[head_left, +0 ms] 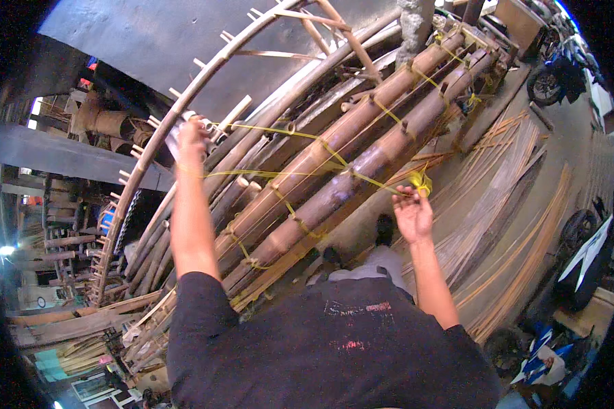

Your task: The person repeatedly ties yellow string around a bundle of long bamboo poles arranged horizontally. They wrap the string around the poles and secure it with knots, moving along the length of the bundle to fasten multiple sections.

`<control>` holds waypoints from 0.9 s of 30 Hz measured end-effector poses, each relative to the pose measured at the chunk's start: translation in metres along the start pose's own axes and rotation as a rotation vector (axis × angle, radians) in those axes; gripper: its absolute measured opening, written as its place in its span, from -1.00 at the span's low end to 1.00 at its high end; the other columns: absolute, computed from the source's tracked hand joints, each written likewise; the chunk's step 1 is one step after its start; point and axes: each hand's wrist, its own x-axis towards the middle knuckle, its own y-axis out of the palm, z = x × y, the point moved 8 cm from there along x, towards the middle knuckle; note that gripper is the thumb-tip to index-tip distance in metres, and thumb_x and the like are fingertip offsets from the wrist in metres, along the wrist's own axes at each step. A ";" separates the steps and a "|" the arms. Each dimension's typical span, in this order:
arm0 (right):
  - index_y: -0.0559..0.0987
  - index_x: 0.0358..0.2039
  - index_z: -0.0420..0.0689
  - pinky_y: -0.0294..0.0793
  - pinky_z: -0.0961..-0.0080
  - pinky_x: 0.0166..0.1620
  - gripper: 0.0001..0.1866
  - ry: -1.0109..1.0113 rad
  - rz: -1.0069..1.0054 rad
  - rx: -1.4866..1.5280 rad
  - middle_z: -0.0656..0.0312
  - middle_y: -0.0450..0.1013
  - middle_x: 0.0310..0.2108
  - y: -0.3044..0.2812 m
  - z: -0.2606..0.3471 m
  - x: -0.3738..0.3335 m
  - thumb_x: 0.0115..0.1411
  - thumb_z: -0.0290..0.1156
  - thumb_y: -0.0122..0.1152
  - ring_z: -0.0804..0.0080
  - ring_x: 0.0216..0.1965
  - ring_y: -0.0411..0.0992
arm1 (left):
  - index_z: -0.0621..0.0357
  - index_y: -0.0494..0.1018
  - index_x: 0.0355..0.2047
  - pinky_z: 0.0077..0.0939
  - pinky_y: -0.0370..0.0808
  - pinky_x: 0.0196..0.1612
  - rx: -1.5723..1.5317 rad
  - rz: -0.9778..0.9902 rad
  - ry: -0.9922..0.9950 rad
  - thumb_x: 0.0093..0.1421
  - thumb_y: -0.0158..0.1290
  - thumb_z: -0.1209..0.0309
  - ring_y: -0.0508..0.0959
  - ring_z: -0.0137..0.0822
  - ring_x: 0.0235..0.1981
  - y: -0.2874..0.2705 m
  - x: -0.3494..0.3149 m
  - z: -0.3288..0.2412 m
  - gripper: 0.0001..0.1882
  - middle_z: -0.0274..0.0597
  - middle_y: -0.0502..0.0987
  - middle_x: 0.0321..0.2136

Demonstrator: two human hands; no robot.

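Two thick bamboo poles (307, 161) lie side by side before me, running from lower left to upper right, with yellow cord lashed round them at several places. My left hand (192, 140) is raised past their far side, blurred, its fingers closed on a yellow cord (273, 129) pulled taut across the poles. A second strand crosses behind my left forearm. On the near side, my right hand (414, 215) has its palm up and its fingers curled on the same cord. A loose yellow bundle of cord (420, 182) hangs at those fingertips.
A curved bamboo frame with short pegs (174, 112) arches at the left. More poles (280, 146) lie behind the lashed pair. Thin bamboo strips (491, 225) spread over the floor at the right, near a motorcycle (556, 82). A rough post (413, 31) stands at the back.
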 end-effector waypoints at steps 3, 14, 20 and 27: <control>0.43 -0.40 0.00 0.36 0.28 0.08 -0.75 0.046 -0.257 0.095 0.32 0.50 -0.19 -0.042 -0.043 -0.025 0.35 -0.14 -0.03 0.38 -0.03 0.41 | 0.27 0.42 -0.18 -0.43 0.53 -0.43 -0.133 -0.113 0.022 0.11 -0.11 0.65 0.52 -0.31 -0.49 -0.124 0.004 -0.065 -0.75 -0.07 0.54 -0.42; 0.44 -0.41 0.06 0.41 0.37 -0.12 -0.76 0.142 -0.339 0.026 0.40 0.48 -0.21 -0.032 -0.139 -0.075 0.32 -0.11 0.01 0.50 -0.28 0.37 | 0.18 0.55 -0.25 -0.22 0.49 -0.23 1.452 0.890 0.510 0.24 0.03 0.22 0.58 -0.13 -0.34 0.050 -0.162 0.055 -0.72 0.01 0.59 -0.38; 0.38 -0.43 0.06 0.37 0.42 -0.18 -0.75 0.119 -0.412 -0.057 0.42 0.45 -0.28 -0.048 -0.117 -0.066 0.32 -0.09 -0.01 0.53 -0.36 0.32 | 0.29 0.56 -0.28 -0.40 0.47 -0.39 0.927 0.922 0.212 0.27 -0.01 0.01 0.55 -0.39 -0.46 0.197 -0.209 0.073 -0.50 -0.22 0.60 -0.49; 0.37 -0.44 0.03 0.36 0.43 -0.20 -0.74 0.069 -0.388 0.048 0.39 0.43 -0.32 -0.048 -0.089 -0.058 0.33 -0.12 -0.03 0.52 -0.40 0.30 | 0.16 0.52 -0.29 -0.32 0.50 -0.19 -0.287 0.512 -0.183 0.16 0.08 0.28 0.55 -0.26 -0.33 0.263 -0.187 0.141 -0.79 -0.19 0.57 -0.39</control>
